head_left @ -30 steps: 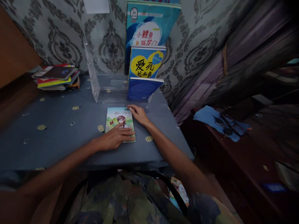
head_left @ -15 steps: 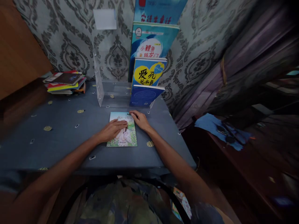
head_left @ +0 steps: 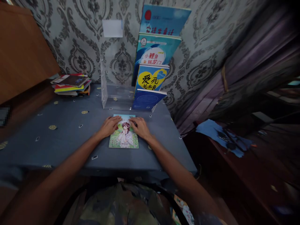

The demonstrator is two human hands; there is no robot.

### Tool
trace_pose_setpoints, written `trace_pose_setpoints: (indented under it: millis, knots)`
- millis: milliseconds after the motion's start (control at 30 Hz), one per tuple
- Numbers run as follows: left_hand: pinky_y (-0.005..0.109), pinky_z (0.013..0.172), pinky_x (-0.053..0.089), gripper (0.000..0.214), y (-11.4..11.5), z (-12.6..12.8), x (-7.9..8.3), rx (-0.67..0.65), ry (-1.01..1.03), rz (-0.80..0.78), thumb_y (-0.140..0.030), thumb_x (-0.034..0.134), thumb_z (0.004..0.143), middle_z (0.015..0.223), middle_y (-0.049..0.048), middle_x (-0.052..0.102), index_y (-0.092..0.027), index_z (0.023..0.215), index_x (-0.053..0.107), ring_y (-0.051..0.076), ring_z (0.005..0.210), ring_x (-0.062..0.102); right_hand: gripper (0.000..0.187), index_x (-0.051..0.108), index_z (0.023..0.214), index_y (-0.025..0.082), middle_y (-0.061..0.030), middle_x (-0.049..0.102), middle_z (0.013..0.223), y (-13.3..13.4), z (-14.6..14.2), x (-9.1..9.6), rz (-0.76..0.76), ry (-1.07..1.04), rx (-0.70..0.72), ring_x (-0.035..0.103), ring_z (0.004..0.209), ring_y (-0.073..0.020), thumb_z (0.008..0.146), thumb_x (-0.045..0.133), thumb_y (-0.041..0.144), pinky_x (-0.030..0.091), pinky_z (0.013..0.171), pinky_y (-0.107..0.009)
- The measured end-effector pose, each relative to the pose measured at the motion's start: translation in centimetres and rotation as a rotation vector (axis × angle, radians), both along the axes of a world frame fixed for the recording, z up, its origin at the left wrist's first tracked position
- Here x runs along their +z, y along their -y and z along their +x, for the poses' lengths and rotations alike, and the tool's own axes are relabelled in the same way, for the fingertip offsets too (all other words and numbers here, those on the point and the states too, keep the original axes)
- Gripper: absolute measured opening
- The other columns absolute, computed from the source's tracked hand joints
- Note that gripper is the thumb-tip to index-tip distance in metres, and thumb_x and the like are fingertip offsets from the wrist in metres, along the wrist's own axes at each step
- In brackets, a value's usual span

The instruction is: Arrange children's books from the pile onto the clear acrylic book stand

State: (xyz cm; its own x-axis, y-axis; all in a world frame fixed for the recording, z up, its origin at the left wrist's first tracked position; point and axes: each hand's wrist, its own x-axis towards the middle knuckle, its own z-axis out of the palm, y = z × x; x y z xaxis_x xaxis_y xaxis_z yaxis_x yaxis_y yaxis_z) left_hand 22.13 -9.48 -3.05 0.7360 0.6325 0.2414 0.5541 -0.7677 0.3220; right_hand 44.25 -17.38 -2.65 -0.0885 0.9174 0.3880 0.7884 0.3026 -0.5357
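A thin paperback book lies closed on the table, its cover showing a drawn figure in a green meadow under a pale blue sky. My left hand rests over the upper left edge of the cover, fingers stretched toward the middle. On the opposite side, my right hand lies across the upper right edge, its fingertips on the cover and thumb bent inward. Both hands touch the book without lifting it. Part of the title is covered by the fingers.
Behind the book stands a clear acrylic rack with several blue books in its right side. A pile of books sits at the back left of the cloth-covered table. At right, a blue cloth lies on a dark red surface.
My left hand has slid left and up from the middle of the cover to its left edge, uncovering the drawn figure. My right hand stays at the right edge. The view has tilted up slightly.
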Motion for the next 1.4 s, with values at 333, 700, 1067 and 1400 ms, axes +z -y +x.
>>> trace_pose_setpoints:
  millis: [333,700,1067,1400]
  knots:
    - [0.045,0.117,0.033,0.042,-0.2,-0.1,-0.4,-0.014,0.023,0.000,-0.020,0.038,0.099,0.146,0.0091,0.057,-0.020,0.133,0.062,0.019,0.139,0.049,0.022,0.075,0.099,0.022,-0.0067,0.078,0.096,3.3,-4.3,0.4,0.076,-0.016,0.297,0.069,0.097,-0.0223,0.095,0.054,0.024,0.046,0.102,-0.041]
    - [0.047,0.115,0.036,0.042,-0.4,-0.1,-0.6,-0.039,0.066,0.006,-0.019,0.039,0.097,0.143,0.0104,0.059,-0.019,0.131,0.064,0.022,0.137,0.052,0.021,0.075,0.100,0.020,-0.0078,0.078,0.098,1.9,-0.5,0.2,0.043,-0.013,0.094,0.070,0.093,-0.0218,0.096,0.055,0.022,0.049,0.091,-0.036]
    - [0.054,0.117,0.032,0.045,1.2,-0.7,0.1,-0.155,0.027,0.023,-0.012,0.045,0.091,0.140,0.0079,0.063,-0.024,0.128,0.066,0.023,0.135,0.054,0.022,0.075,0.101,0.020,-0.0070,0.077,0.095,1.8,0.6,0.4,0.001,-0.068,0.005,0.068,0.088,-0.0199,0.096,0.054,0.022,0.050,0.081,-0.030]
    - [0.046,0.113,0.038,0.039,3.4,-0.6,1.1,-0.421,0.107,0.011,-0.008,0.048,0.087,0.119,0.0028,0.075,-0.027,0.109,0.075,0.018,0.115,0.067,0.023,0.076,0.103,0.020,-0.0070,0.077,0.097,2.0,0.6,0.7,-0.033,-0.103,-0.005,0.068,0.091,-0.0203,0.096,0.054,0.023,0.050,0.082,-0.031]
